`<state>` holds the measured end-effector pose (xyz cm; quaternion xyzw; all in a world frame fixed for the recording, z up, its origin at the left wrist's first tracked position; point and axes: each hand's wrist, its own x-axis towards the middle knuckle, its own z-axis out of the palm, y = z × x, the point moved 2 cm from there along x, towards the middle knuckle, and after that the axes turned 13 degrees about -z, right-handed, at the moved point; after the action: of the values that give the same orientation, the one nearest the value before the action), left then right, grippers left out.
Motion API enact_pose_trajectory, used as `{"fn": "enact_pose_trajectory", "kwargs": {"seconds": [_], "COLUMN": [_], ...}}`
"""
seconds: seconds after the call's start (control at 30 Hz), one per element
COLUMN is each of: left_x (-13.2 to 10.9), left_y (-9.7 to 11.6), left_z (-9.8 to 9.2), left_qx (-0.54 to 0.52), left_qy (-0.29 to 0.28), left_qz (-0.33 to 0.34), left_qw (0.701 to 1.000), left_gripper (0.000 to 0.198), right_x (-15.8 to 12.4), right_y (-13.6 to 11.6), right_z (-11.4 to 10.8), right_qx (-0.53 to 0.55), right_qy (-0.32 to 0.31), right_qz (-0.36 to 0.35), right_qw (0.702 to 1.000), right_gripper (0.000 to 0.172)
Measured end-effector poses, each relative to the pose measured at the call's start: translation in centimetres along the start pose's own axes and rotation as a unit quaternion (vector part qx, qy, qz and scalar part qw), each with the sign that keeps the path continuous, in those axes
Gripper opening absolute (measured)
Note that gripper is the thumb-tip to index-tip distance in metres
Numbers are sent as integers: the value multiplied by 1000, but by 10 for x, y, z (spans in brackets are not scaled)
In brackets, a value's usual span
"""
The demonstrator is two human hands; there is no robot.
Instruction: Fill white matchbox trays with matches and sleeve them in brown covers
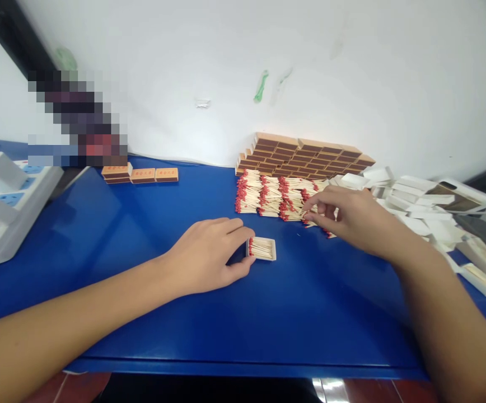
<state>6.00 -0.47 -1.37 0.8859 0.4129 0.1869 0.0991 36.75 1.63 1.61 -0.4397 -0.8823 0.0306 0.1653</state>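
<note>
My left hand (211, 254) grips the left end of a small white matchbox tray (271, 257) between thumb and fingers. Wooden matches (261, 247) lie side by side in the tray, their red heads toward my hand. My right hand (347, 218) is over the right part of a heap of loose red-headed matches (249, 193), thumb and forefinger pinched together at some matches. How many are between those fingertips is hidden. The heap lies in several rough columns on the blue table.
Closed matchboxes (305, 157) are stacked in a wall behind the heap, and several more boxes (154, 174) stand at left. White trays (419, 207) pile up at right, with a phone-like case (461, 195) behind. A white device (20, 207) occupies the left edge. The table's front edge (243, 366) is near me.
</note>
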Motion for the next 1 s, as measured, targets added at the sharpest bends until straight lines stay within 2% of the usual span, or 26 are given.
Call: {"fn": "enact_pose_trajectory", "kwargs": {"seconds": [0.27,1.0], "left_x": [0,1], "left_y": [1,0], "left_z": [-3,-1], "left_qx": [11,6], "left_qy": [-9,-18], "left_qz": [-5,-9], "left_qw": [1000,1000], "left_gripper": [26,28], "right_x": [7,9], "right_y": [-13,-12], "right_z": [16,18], "right_qx": [31,21], "right_qy": [-30,-30], "right_qz": [-17,-19], "right_qw": [999,999], "right_gripper": [17,15]}}
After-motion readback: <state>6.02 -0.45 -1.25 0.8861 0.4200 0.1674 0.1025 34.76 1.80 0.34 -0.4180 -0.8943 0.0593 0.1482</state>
